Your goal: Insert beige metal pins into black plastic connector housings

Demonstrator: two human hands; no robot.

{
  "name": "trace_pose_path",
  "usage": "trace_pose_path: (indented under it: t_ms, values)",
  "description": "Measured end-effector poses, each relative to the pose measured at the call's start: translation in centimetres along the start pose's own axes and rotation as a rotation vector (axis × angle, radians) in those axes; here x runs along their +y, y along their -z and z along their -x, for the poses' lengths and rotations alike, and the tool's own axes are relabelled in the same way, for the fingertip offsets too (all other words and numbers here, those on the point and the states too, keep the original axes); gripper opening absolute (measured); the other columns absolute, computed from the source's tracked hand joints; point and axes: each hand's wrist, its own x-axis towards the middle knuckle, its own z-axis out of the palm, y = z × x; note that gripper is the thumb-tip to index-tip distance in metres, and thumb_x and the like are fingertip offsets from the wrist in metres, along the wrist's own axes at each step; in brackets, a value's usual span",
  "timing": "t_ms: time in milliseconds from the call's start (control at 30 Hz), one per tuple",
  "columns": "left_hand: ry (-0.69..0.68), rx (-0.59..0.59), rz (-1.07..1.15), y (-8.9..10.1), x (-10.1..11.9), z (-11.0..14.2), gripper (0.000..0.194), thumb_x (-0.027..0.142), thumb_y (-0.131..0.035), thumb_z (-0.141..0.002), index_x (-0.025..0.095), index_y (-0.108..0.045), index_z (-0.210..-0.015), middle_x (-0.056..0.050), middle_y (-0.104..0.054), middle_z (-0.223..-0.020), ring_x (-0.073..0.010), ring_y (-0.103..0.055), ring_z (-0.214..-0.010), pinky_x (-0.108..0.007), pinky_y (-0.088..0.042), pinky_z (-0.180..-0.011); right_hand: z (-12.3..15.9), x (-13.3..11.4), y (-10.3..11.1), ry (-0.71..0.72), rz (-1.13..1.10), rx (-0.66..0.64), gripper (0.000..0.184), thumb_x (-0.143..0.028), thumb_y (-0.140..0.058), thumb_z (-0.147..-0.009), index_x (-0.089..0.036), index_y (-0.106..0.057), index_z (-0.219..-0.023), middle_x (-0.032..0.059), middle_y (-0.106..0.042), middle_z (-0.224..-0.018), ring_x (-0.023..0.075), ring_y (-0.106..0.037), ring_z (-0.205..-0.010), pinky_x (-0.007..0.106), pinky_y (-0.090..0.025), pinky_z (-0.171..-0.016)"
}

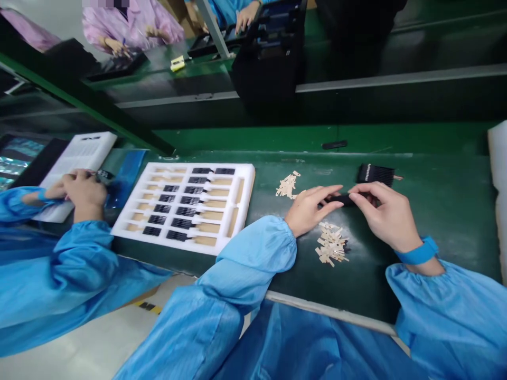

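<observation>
Over the green bench, my left hand (311, 210) and my right hand (386, 214) grip a small black strip-shaped part (344, 200) from its two ends. Thumbs and fingers close on it, and its details are partly covered. Just beneath my hands lies a loose pile of small pale flat pieces (331, 244). A smaller pile of similar pale pieces (288, 183) is beyond my left hand. Behind my right hand stands a stack of black slotted parts (375, 174), with a pale piece sticking out at its right.
To the left, a white foam tray (249, 198) holds several black parts in its slots. Farther left, a co-worker's hands (85, 190) work beside a white foam block (101, 142). A black strip (335, 144) lies near the back edge. A green post slants across the upper left.
</observation>
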Motion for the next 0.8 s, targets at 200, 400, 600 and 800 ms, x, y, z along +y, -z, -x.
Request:
trace_pose_path:
  t_ms: [200,400,600,800]
  values:
    - [0.425,0.056,0.302,-0.6,-0.3,-0.1,0.017,0.029,-0.064,-0.095,0.017,-0.068,-0.106,-0.006,-0.078,-0.094,-0.0127,-0.071,-0.077,-0.024,-0.057,-0.07,0.4,-0.4,-0.6,-0.203,-0.038,0.023,0.022,-0.037,-0.071,-0.092,-0.022,-0.069,-0.108,0.0037,-0.072,-0.088,0.0191,-0.065,-0.073,0.032,-0.05,-0.068]
    - [0.475,0.133,0.494,-0.7,-0.2,-0.6,0.014,0.029,-0.057,-0.098,0.016,-0.054,-0.103,-0.008,-0.076,-0.095,-0.0091,-0.067,-0.071,-0.019,-0.054,-0.063,1.2,-1.0,-0.9,0.085,0.077,-0.503,0.017,-0.039,-0.064,-0.097,-0.023,-0.069,-0.096,0.0056,-0.068,-0.091,0.0229,-0.062,-0.08,0.036,-0.046,-0.073]
    - [0.469,0.124,0.482,-0.7,-0.1,-0.5,0.014,0.029,-0.056,-0.099,0.016,-0.055,-0.103,-0.007,-0.075,-0.094,-0.0092,-0.067,-0.071,-0.02,-0.054,-0.063,1.9,-1.7,-0.8,0.096,0.163,-0.567,0.016,-0.033,-0.056,-0.1,-0.022,-0.058,-0.089,0.0066,-0.063,-0.089,0.024,-0.057,-0.083,0.037,-0.044,-0.076]
    - [0.451,0.113,0.45,-0.7,-0.2,-0.3,0.015,0.031,-0.056,-0.099,0.016,-0.056,-0.104,-0.007,-0.075,-0.094,-0.0094,-0.067,-0.073,-0.02,-0.054,-0.065,0.6,-1.5,0.8,-0.047,0.02,-0.681,0.025,-0.041,-0.047,-0.104,-0.023,-0.062,-0.095,0.0018,-0.067,-0.078,0.0178,-0.058,-0.064,0.031,-0.042,-0.061]
